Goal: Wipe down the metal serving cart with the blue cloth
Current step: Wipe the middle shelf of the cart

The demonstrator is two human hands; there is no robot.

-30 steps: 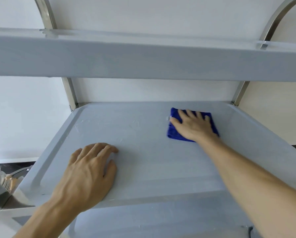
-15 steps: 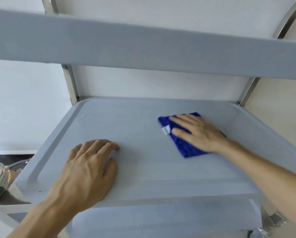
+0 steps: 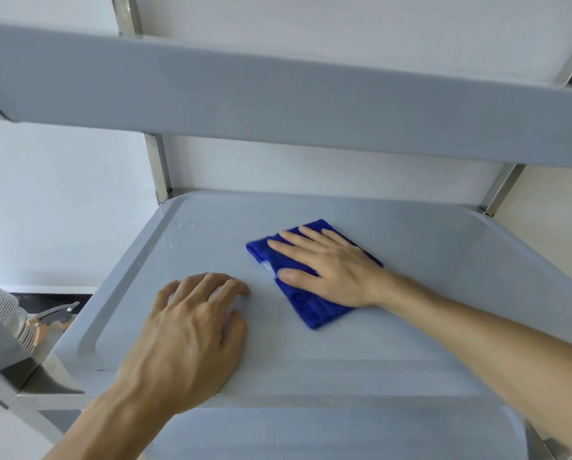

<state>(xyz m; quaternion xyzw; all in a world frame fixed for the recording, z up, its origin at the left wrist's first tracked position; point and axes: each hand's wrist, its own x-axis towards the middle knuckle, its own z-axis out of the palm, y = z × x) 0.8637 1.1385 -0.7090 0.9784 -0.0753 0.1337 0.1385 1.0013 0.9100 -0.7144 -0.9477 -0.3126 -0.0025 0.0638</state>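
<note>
**Blue cloth pressed flat at mid-shelf, unwiped surface lying to the left**

The folded blue cloth (image 3: 311, 287) is lying on the middle shelf (image 3: 427, 260) of the metal serving cart (image 3: 278, 104), roughly at the shelf's centre and slightly toward the back. It is pinned under the right hand (image 3: 327, 270), whose fingers are held straight and spread, palm down, pressing rather than gripping; nothing is curled round the fabric. The cloth's long axis is seen to run diagonally, from the far left corner toward the near right, and a pale tag shows at its left edge just beside the thumb.

The left hand (image 3: 191, 336) is laid on the same shelf, nearer the front edge and to the left of the cloth, close to it but not touching. Its fingers are bent at the knuckles with the tips on the metal, and nothing is held; it is judged to be bracing the cart.

The cloth lies directly beneath the right hand, so the next stroke is that hand's to make. Faint streaks are visible toward the back left corner (image 3: 185, 224), which suggests the sweep is wanted leftward and away. The left hand sits partly in that path and may have to be shifted. The upper shelf overhangs the working area, and headroom there is judged limited.
</note>
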